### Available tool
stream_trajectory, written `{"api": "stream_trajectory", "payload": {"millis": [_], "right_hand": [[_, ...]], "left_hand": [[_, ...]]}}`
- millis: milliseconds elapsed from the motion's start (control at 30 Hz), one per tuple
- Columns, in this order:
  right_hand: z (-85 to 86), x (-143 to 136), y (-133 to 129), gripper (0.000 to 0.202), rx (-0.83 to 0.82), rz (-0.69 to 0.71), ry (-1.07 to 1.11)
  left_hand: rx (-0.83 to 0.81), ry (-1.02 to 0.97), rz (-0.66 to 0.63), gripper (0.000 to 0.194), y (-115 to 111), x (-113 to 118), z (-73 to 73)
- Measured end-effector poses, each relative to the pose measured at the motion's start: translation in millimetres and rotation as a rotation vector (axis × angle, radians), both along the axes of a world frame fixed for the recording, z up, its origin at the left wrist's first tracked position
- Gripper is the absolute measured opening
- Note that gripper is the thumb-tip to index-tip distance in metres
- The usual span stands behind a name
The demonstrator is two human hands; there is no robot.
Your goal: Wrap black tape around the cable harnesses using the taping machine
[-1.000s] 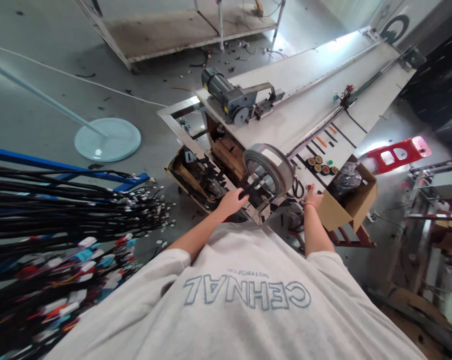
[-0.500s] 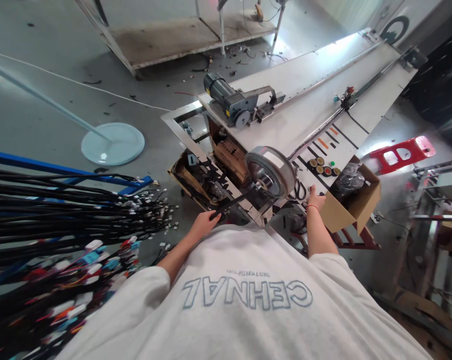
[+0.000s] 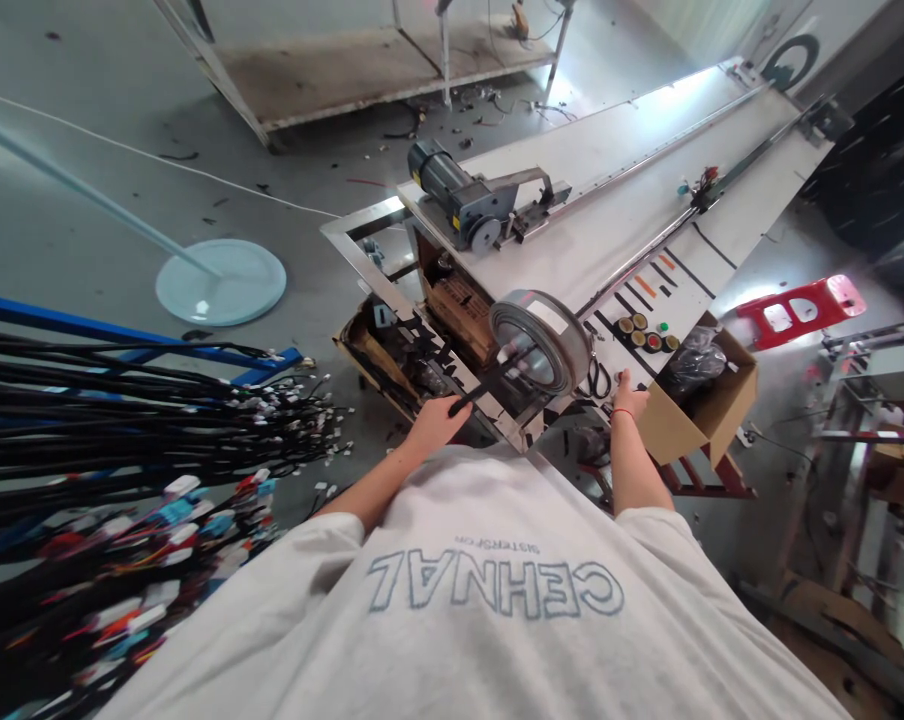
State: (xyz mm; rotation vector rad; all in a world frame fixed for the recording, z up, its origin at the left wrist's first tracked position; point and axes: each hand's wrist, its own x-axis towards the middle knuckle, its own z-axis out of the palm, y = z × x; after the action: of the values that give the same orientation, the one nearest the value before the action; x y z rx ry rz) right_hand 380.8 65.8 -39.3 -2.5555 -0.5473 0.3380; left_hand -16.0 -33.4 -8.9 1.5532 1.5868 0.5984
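Observation:
My left hand (image 3: 438, 424) is closed round a black wire harness (image 3: 482, 386), just in front of my shirt. The harness runs from my fist to the open centre of a round, ring-shaped machine wheel (image 3: 553, 335), with pale connectors (image 3: 506, 354) near the opening. My right hand (image 3: 630, 398), with a red band at the wrist, is at the table's near edge, its fingers bent together around or on something small that I cannot make out. Black-handled scissors (image 3: 597, 380) lie just left of that hand. Several tape rolls (image 3: 639, 330) lie beyond it.
A long white table (image 3: 647, 180) stretches away to the upper right, carrying a motor (image 3: 444, 180). An open cardboard box (image 3: 673, 425) stands beside my right hand. Black cables (image 3: 122, 405) hang on a blue rack (image 3: 62, 318) at left. A red stool (image 3: 797, 310) is at right.
My left hand has moved right and slightly up, closer to the wheel, with the harness; the pale connectors now show at the wheel's centre. My right hand has stayed nearly in place.

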Motion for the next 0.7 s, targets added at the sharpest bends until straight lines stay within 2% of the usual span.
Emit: {"api": "stream_trajectory", "payload": {"millis": [300, 467, 567, 700], "right_hand": [[-4.2, 1, 0, 0.069, 0.002, -0.008, -0.010], [-5.6, 1, 2, 0.071, 0.002, -0.029, -0.011], [-5.6, 1, 3, 0.071, -0.008, -0.030, -0.015], [-5.6, 1, 2, 0.069, -0.014, -0.015, -0.030]], "left_hand": [[0.047, 0.016, -0.038, 0.030, 28, 30, -8.2], [0.060, 0.155, -0.022, 0.028, 36, 36, -14.0], [-0.017, 0.234, -0.038, 0.030, 25, 21, -32.8], [-0.230, 0.297, -0.059, 0.026, -11, -17, -71.0]]}}
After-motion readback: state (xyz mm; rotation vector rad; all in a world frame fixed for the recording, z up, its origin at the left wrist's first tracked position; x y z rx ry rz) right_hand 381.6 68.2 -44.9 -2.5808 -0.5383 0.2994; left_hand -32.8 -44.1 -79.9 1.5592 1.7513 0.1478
